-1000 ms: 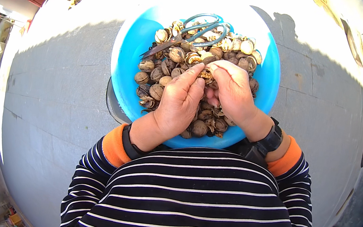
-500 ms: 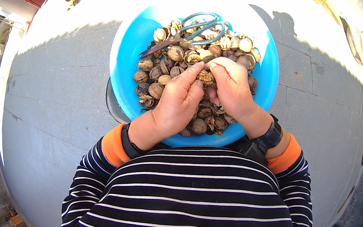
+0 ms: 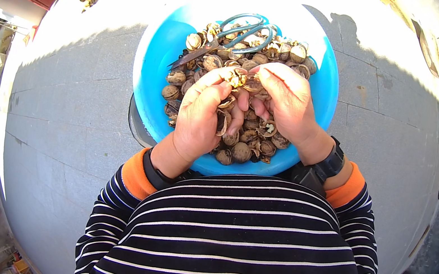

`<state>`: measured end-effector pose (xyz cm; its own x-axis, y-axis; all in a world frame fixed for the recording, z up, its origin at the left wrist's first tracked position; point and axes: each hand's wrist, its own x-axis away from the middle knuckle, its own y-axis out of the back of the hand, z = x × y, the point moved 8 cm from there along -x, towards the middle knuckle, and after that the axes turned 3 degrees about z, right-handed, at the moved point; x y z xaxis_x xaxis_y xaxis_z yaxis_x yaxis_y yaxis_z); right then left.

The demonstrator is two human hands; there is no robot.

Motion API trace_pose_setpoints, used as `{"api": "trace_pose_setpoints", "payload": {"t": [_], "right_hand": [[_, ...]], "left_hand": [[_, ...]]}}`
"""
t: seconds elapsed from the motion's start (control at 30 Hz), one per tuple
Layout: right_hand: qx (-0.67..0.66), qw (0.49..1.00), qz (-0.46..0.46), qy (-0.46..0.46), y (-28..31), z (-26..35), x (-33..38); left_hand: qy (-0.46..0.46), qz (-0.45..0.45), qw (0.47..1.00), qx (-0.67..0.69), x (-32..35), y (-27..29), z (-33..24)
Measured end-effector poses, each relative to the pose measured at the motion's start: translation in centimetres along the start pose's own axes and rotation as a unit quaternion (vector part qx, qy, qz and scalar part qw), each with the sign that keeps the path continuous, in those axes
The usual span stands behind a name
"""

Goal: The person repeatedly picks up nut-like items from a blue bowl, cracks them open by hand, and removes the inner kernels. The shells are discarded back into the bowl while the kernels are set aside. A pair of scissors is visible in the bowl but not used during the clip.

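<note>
Landmark: blue bowl [image 3: 153,65], heaped with walnuts.
Walnut [image 3: 238,76]: above the bowl's middle, pinched between both your hands.
Left hand [image 3: 200,114]: fingers curled, closed on the walnut.
Right hand [image 3: 287,102]: fingertips clamped on its other side.
Risk: a sudden shell split could jab your fingertips or fling bits over the bowl's rim.
Scissors [image 3: 241,32]: at the bowl's far side; reaching blind could nick you.

Part of the walnut pile [image 3: 241,146] and the blue bowl's [image 3: 156,65] bottom were hidden by both hands; the scissors' [image 3: 240,35] blade tips were buried.
</note>
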<state>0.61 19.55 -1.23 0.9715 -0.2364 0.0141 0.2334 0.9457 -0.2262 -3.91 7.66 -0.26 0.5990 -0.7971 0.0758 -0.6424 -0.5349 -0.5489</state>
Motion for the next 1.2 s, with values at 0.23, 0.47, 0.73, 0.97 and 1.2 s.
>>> {"api": "trace_pose_setpoints", "payload": {"t": [0.23, 0.47, 0.73, 0.97, 1.2], "right_hand": [[0.028, 0.999, -0.026, 0.017, 0.4, 0.6, 0.0], [0.189, 0.964, -0.029, 0.186, -1.2, 4.9, 0.9], [0.231, 0.956, -0.016, 0.18, -1.4, 5.8, 0.6], [0.15, 0.984, 0.042, 0.091, -1.8, 4.1, -0.2], [0.056, 0.998, 0.022, -0.002, -0.7, 2.4, -0.3]], "left_hand": [[0.014, -0.007, 0.997, 0.081, -0.3, 0.8, 0.8], [0.098, 0.022, 0.985, 0.142, -0.6, 0.7, 1.7], [0.08, 0.021, 0.99, 0.114, -0.5, 0.4, 1.4], [-0.001, 0.004, 0.999, -0.051, -0.1, -0.2, 0.6], [0.034, 0.043, 0.997, 0.048, -0.3, -0.6, 0.5]]}}
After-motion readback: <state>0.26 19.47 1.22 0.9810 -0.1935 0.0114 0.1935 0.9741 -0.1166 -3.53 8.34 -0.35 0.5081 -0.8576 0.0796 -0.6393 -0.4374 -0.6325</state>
